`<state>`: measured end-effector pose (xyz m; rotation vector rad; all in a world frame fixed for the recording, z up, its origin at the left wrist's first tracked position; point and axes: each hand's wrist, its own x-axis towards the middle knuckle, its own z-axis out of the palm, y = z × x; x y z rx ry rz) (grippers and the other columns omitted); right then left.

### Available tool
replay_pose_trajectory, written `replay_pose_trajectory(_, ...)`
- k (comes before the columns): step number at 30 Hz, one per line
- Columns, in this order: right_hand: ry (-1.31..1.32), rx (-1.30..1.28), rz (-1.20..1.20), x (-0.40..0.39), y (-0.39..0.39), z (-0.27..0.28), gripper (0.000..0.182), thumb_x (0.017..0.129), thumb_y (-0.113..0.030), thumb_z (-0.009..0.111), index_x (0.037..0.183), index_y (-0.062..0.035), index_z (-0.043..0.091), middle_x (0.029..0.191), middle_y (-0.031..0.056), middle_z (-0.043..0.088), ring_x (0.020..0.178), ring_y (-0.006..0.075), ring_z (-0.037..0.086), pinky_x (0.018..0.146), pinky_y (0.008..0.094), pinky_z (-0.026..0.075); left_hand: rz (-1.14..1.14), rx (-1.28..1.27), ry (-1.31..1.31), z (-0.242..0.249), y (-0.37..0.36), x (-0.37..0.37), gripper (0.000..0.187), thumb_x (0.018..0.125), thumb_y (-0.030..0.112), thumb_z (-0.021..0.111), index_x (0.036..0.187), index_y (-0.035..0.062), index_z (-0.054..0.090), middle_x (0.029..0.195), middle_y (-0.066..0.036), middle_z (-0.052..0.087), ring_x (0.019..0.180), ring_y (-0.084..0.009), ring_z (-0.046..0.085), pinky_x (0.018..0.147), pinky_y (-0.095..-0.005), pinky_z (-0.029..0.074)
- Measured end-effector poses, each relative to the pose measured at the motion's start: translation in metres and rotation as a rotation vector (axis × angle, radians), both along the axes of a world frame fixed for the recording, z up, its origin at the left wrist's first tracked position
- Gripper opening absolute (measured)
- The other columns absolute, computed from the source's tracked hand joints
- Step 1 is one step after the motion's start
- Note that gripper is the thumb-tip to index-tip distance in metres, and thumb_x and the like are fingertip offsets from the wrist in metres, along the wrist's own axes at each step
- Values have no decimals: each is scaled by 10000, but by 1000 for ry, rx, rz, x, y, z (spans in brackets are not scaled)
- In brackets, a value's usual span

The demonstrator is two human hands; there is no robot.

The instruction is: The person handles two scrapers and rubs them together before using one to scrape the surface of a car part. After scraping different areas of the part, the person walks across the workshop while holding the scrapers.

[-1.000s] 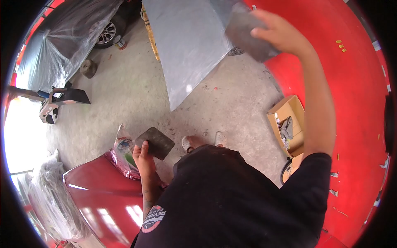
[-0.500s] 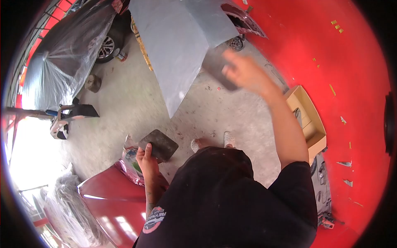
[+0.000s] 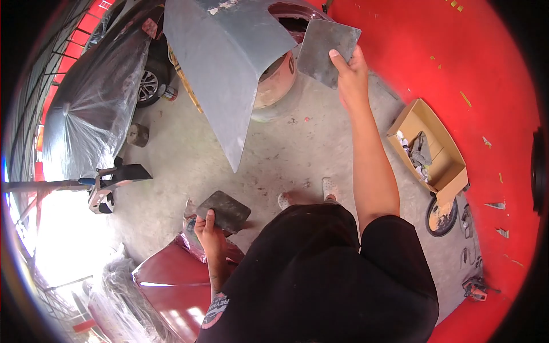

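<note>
My right hand [image 3: 353,77] is raised at the upper right, thumb flat on the near face of a stiff grey square sheet [image 3: 326,54], fingers behind it. The sheet is near the right edge of a large matte-grey car body panel [image 3: 220,74], which tapers to a point towards me. Lower down, my left hand [image 3: 210,233] grips a darker rectangular sheet [image 3: 229,210] by its corner, thumb on top. Beneath the left forearm lies a glossy dark-red car panel [image 3: 177,268].
Plastic film [image 3: 97,120] drapes a vehicle at left, near a wheel [image 3: 147,86] and a can [image 3: 170,93]. A cardboard box [image 3: 452,154] with scraps and a black round pan [image 3: 441,217] stand by the red wall [image 3: 503,143].
My right hand, blurred earlier, has moved up with its sheet, whose broad face now shows. My left hand keeps its sheet. The view has shifted, bringing the round pan into sight.
</note>
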<state>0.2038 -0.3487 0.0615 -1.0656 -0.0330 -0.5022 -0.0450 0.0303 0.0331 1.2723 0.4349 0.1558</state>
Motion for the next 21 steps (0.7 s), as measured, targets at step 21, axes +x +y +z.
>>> replay_pose_trajectory(21,35,-456,-126,-3,1,10,380,824,-103,589,1185,-18,503,1041,132,633,920,215,601,836,331,457,-5,29,9,4,-9,6,144,888,71,616,1009,-3,589,972,-86,651,872,-161,609,809,-296,476)
